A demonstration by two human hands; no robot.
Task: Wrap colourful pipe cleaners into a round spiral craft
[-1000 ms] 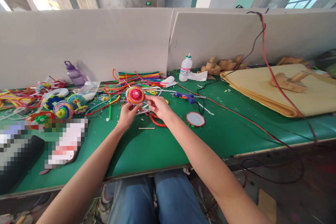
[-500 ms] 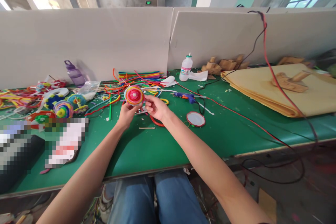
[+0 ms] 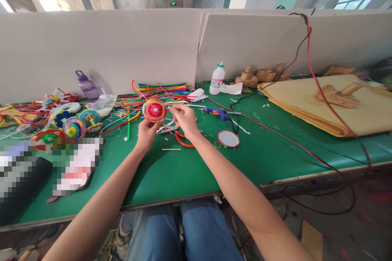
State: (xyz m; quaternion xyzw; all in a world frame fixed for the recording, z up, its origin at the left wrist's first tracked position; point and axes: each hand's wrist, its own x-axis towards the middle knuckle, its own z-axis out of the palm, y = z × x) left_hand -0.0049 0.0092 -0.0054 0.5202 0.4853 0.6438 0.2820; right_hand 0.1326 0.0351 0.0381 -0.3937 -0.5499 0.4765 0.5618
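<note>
My left hand is closed around the lower edge of a round disc coiled from fuzzy pipe cleaners, with pink, red, orange and yellow rings and a pale centre. A thin white stick juts from its upper left. Just right of the disc, my right hand pinches what looks like the end of a thin pinkish pipe cleaner at the rim. Scissors with red-orange handles lie beneath the hands, their blades partly hidden. Behind the disc is a pile of colourful pipe cleaners.
A blue glue gun and a white round lid lie to the right. Finished coiled pieces and a purple bottle are at left. A white bottle stands behind. Yellow sheets and a red cable occupy the right.
My right hand has drawn slightly away from the disc's rim, with its fingers now pinched beside it. The disc has shifted a little left in my left hand.
</note>
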